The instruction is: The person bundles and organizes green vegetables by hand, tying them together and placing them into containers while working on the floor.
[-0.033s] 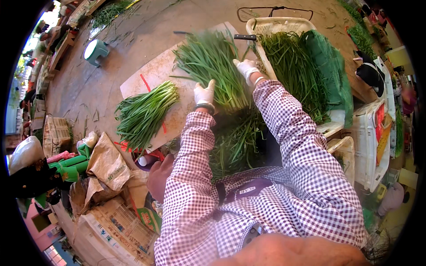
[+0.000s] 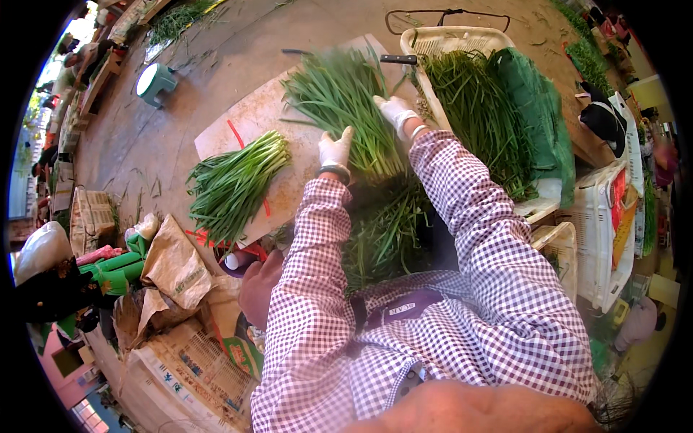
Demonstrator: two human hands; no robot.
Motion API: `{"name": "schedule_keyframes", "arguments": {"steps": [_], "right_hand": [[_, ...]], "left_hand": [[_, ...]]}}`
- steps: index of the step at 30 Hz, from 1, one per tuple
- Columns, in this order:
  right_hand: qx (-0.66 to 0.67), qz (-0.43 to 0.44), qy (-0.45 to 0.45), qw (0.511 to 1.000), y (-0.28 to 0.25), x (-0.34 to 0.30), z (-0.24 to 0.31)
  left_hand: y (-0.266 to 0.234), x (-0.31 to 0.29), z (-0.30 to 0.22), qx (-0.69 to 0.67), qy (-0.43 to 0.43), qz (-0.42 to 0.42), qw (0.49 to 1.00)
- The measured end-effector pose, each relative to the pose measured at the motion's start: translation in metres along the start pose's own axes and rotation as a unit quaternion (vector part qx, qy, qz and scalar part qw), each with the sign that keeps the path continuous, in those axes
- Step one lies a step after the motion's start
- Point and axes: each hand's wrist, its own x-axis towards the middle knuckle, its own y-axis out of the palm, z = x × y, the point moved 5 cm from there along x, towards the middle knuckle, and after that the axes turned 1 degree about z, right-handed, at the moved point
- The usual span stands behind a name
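A large loose bunch of garlic chives [image 2: 346, 101] lies on the pale board [image 2: 249, 115] in front of me, cut ends toward me. My left hand [image 2: 335, 150], in a white glove, is curled against the bunch's left side with the thumb upward. On the other side my gloved right hand [image 2: 395, 113] presses its right edge. The chives lie between both hands; some fingertips are hidden by the leaves. To the left, a second, neat bunch of chives [image 2: 242, 184] rests over a red tie [image 2: 235, 135]. A black-handled knife [image 2: 398, 60] lies at the board's far right.
Right of the board, a white crate [image 2: 455, 36] holds more chives, beside green netting [image 2: 538, 123]. Loose leaves [image 2: 386, 238] pile up close to my body. A small teal stool [image 2: 154, 84] stands on the floor at far left. Sacks [image 2: 177, 263] lie at near left.
My hands have come slightly closer together around the large bunch: the right moved a little left, the left slightly right and up. The neat bunch has not moved.
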Motion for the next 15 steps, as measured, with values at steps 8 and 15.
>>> {"name": "schedule_keyframes", "arguments": {"steps": [8,15], "right_hand": [[0.330,0.294,0.052,0.896,0.055,-0.057,0.025],[0.509,0.303,-0.089,0.801,0.024,-0.103,0.050]], "left_hand": [[0.024,-0.023,-0.021,-0.396,-0.089,0.180,0.896],[0.007,-0.060,-0.063,-0.427,0.045,0.129,0.894]]}}
